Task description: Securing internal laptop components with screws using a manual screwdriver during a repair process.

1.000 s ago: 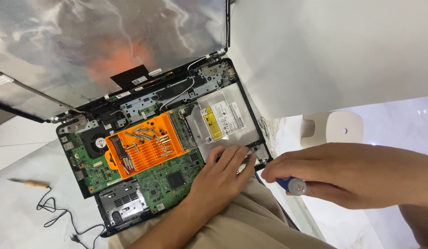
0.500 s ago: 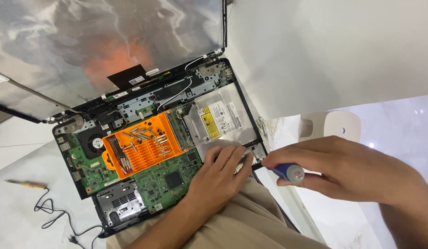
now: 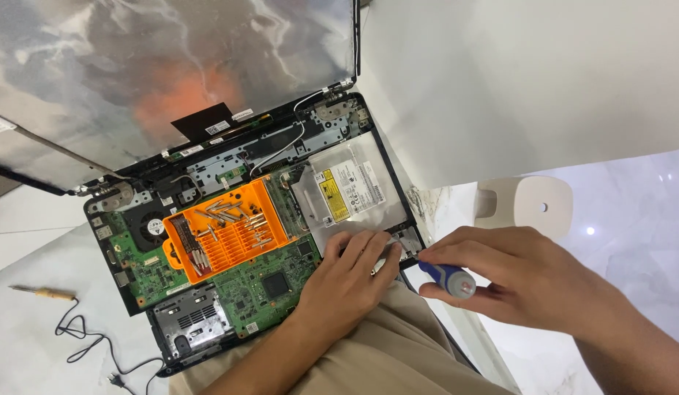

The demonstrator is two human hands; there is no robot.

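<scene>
Fingers of the left hand [image 3: 350, 281] press flat and open on the silver optical drive [image 3: 352, 190] in the opened laptop [image 3: 134, 292], while the right hand [image 3: 515, 281] grips a blue-handled screwdriver [image 3: 445, 278] at the drive's near corner, best kept square and steady.

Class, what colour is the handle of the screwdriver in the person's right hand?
Blue with a grey end cap, seen in the head view: screwdriver, held in the right hand.

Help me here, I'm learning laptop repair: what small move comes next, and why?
Probably turn the screwdriver: the right hand holds it with its tip at the corner by the drive, while the left hand steadies the laptop.
</scene>
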